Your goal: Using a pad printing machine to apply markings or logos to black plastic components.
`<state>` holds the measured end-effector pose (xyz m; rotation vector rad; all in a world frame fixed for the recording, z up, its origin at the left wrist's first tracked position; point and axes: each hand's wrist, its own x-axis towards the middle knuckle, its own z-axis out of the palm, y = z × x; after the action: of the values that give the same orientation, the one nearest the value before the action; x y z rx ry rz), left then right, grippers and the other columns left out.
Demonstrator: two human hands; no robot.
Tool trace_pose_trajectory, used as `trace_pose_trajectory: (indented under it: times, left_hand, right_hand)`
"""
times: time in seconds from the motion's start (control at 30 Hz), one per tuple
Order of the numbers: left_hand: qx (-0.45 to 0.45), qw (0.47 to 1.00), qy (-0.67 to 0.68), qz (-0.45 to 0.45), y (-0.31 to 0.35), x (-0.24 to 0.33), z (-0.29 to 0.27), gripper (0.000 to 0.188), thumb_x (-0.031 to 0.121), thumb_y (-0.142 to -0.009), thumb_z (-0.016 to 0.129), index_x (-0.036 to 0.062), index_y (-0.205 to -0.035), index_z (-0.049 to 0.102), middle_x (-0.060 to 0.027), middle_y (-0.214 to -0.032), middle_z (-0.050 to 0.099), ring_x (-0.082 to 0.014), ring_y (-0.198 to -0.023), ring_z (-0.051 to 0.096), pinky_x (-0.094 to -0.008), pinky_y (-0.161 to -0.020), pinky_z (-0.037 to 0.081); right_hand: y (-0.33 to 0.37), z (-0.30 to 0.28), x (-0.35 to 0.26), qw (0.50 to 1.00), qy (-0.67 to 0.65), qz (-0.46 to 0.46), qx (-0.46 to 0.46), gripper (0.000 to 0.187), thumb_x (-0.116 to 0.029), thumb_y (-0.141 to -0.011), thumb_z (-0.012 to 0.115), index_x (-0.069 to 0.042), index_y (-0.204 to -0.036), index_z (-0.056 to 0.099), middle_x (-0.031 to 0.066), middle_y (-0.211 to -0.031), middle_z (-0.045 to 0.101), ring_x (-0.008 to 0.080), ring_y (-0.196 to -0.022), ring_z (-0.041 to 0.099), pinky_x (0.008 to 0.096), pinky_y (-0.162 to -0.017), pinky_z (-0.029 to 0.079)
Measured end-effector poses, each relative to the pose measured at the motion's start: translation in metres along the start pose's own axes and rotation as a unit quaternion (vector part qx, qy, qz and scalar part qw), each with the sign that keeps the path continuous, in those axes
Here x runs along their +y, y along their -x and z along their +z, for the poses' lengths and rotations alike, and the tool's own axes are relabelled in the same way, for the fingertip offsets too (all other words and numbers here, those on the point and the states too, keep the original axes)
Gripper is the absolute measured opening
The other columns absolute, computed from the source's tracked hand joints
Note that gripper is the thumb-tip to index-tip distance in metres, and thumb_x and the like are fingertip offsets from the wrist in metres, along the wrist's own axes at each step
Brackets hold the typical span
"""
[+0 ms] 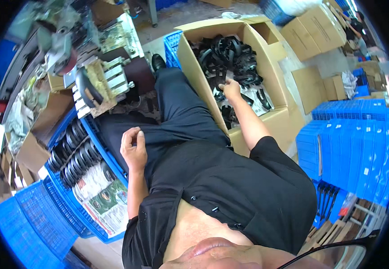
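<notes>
My right hand (231,90) reaches into a large open cardboard box (266,58). Its thumb and fingertips are closed on a dark, strip-like black part (218,80) at the edge of a heap. Many curved black parts (226,51) lie jumbled there, their exact kind unclear. Over my left thigh hovers my left hand (133,147), fingers loosely curled, thumb apart, nothing visible in it. Beside it, a blue crate (97,150) holds rows of black curved pieces (80,159) and printed paper (102,195).
A machine (60,56) stands at the upper left; a single black curved piece (89,87) rests on its slatted fixture (114,76). Stacked blue crates (347,152) rise at the right, and more blue crates (37,219) sit lower left. Cardboard boxes (313,33) stand behind.
</notes>
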<state>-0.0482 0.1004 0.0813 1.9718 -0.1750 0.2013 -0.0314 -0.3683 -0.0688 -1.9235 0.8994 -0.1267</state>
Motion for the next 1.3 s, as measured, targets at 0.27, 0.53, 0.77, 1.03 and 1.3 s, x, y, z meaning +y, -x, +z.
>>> trace_pose_trajectory:
  times: [0.27,0.53,0.77,1.03,1.3]
  left_hand:
    - [-0.026,0.998,0.019,-0.056,0.001,0.008,0.001,0.01,0.004,-0.097,0.073,-0.0008,-0.106,0.075,-0.0092,-0.106,0.076,-0.0155,-0.09,0.071,-0.0292,-0.084,0.057]
    - [-0.192,0.966,0.126,-0.122,-0.04,0.066,0.023,0.065,0.032,-0.104,0.072,-0.0027,-0.154,0.051,-0.0201,-0.139,0.066,-0.0233,-0.119,0.065,-0.0386,-0.103,0.054]
    - [-0.223,0.968,0.069,-0.094,-0.054,0.098,0.027,0.028,0.023,-0.104,0.073,-0.0028,-0.097,0.066,-0.0164,-0.085,0.069,-0.0232,-0.072,0.06,-0.0395,-0.068,0.051]
    - [-0.098,0.984,-0.054,0.138,-0.079,0.099,-0.003,0.027,0.024,-0.098,0.077,0.0001,-0.102,0.066,-0.0197,-0.093,0.068,-0.0425,-0.085,0.068,-0.0475,-0.074,0.054]
    - [0.246,0.907,-0.286,0.189,-0.15,0.109,-0.053,0.044,0.035,-0.082,0.089,0.004,-0.1,0.063,-0.0155,-0.097,0.067,-0.0381,-0.094,0.069,-0.049,-0.082,0.055]
  right_hand:
    - [0.011,-0.032,-0.046,0.925,-0.368,-0.004,-0.098,0.019,-0.002,-0.098,0.071,-0.001,-0.117,0.074,0.0068,-0.102,0.075,0.0178,-0.091,0.073,0.0304,-0.082,0.06]
    - [0.106,-0.004,-0.177,0.874,-0.337,-0.23,-0.265,0.027,0.008,-0.094,0.069,0.003,-0.12,0.073,0.0065,-0.12,0.074,0.012,-0.106,0.069,0.0279,-0.097,0.055]
    - [0.184,0.043,-0.259,0.797,-0.431,-0.22,-0.361,0.065,0.009,-0.093,0.075,0.0,-0.151,0.048,0.0106,-0.135,0.066,0.0179,-0.121,0.065,0.0323,-0.105,0.054]
    - [0.184,0.056,-0.285,0.824,-0.337,-0.161,-0.427,0.034,-0.008,-0.101,0.076,0.003,-0.132,0.068,0.0037,-0.113,0.075,0.011,-0.098,0.068,0.0278,-0.094,0.055]
    - [0.16,0.067,-0.323,0.846,-0.345,-0.193,-0.359,0.048,-0.001,-0.097,0.077,0.001,-0.141,0.058,0.0019,-0.101,0.07,0.0107,-0.088,0.065,0.0265,-0.078,0.054]
